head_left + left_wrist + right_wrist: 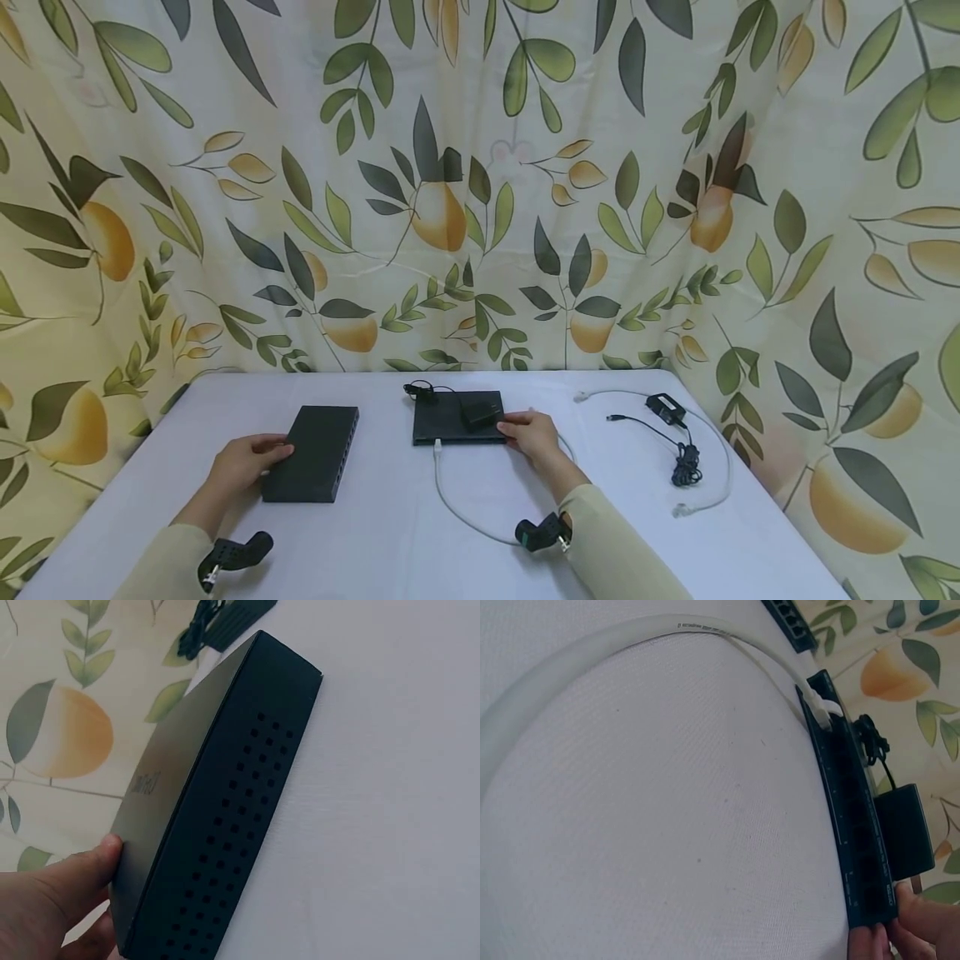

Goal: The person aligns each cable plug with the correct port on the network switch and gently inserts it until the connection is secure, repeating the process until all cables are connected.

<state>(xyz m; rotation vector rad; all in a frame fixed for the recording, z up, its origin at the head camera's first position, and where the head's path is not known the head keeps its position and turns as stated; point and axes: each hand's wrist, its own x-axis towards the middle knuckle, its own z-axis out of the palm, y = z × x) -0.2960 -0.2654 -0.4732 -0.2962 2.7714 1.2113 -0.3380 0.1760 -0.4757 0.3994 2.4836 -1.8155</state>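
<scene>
My left hand [243, 467] grips the left edge of a black network switch [311, 450], its thumb on top. In the head view that switch's row of ports faces right; the left wrist view shows its perforated side [225, 825]. My right hand [534, 440] pinches the right end of a second black network switch [438, 427]. A white network cable [459, 512] is plugged in near the left end of this switch's front and loops behind my right wrist. On top lies a black power adapter [480, 414] with a bundled cord [418, 388].
At the right of the white table [375, 550] lie another black power adapter [666, 408] with a bundled cord [686, 467], and a loose white network cable [727, 467] curving around them. A patterned curtain [480, 292] hangs along the back and sides.
</scene>
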